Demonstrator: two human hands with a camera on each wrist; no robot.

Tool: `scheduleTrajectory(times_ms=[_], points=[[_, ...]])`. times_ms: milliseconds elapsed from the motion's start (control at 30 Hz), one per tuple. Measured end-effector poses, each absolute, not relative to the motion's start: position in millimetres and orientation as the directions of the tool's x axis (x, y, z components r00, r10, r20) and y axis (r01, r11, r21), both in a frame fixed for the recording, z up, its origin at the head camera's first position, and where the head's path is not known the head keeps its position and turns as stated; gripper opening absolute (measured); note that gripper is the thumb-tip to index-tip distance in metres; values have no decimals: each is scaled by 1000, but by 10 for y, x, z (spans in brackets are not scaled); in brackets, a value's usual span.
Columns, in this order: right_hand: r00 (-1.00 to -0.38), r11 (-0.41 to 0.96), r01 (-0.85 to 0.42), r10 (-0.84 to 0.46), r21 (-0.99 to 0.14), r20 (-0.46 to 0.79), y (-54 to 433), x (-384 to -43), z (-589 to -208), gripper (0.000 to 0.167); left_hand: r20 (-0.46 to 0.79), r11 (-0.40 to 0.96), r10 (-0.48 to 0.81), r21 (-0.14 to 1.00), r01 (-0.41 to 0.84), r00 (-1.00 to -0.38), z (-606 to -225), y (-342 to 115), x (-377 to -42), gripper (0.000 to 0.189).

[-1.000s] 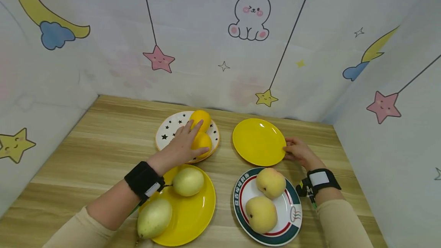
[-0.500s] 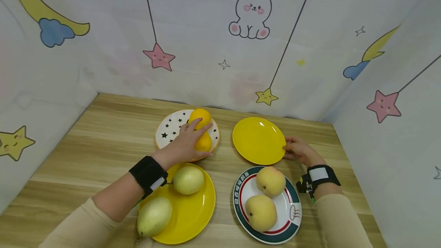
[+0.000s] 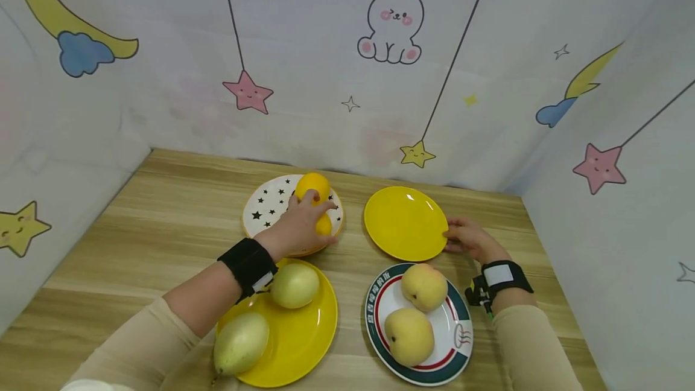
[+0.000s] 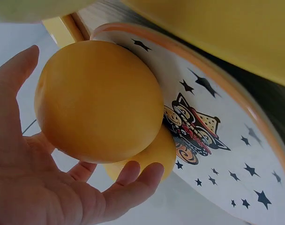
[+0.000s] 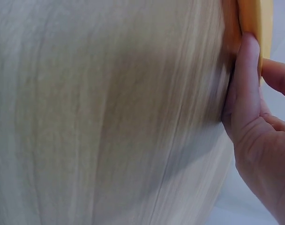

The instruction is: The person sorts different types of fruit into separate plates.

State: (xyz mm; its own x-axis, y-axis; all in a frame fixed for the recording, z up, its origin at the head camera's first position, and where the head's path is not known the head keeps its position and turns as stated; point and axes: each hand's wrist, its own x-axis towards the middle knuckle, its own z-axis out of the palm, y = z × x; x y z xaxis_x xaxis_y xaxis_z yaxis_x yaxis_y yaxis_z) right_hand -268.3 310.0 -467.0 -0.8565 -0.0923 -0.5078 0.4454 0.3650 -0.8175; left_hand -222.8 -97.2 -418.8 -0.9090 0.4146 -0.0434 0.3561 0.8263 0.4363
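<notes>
Two orange-yellow round fruits, which look like oranges, lie on a white plate (image 3: 266, 198) with black stars. My left hand (image 3: 295, 227) is around the near orange (image 4: 100, 101), its fingers spread and bent. In the left wrist view a gap shows between the thumb tip and that fruit; the other fingertips lie in front of the far orange (image 3: 313, 184). My right hand (image 3: 471, 240) pinches the right rim of a yellow plate (image 3: 404, 222), thumb above and fingers beneath, as the right wrist view shows.
Front left, a second yellow plate (image 3: 304, 343) carries two pale green pears (image 3: 241, 343). Front right, a green-rimmed white plate (image 3: 453, 333) holds two peaches (image 3: 409, 336). Printed cloth walls (image 3: 304, 47) enclose the wooden table (image 3: 136, 246) at the back and sides.
My left hand has moved a little to the right and its fingers have bent more around the near orange. My right hand keeps its place at the yellow plate's rim.
</notes>
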Motion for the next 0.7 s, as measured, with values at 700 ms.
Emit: scheduleTrajectory(times_ms=[700], points=[[-848, 363, 464, -80, -808, -523, 3066, -2695, -4657, 52, -109, 846, 385, 438, 304, -916, -4234, -854, -2289, 49]])
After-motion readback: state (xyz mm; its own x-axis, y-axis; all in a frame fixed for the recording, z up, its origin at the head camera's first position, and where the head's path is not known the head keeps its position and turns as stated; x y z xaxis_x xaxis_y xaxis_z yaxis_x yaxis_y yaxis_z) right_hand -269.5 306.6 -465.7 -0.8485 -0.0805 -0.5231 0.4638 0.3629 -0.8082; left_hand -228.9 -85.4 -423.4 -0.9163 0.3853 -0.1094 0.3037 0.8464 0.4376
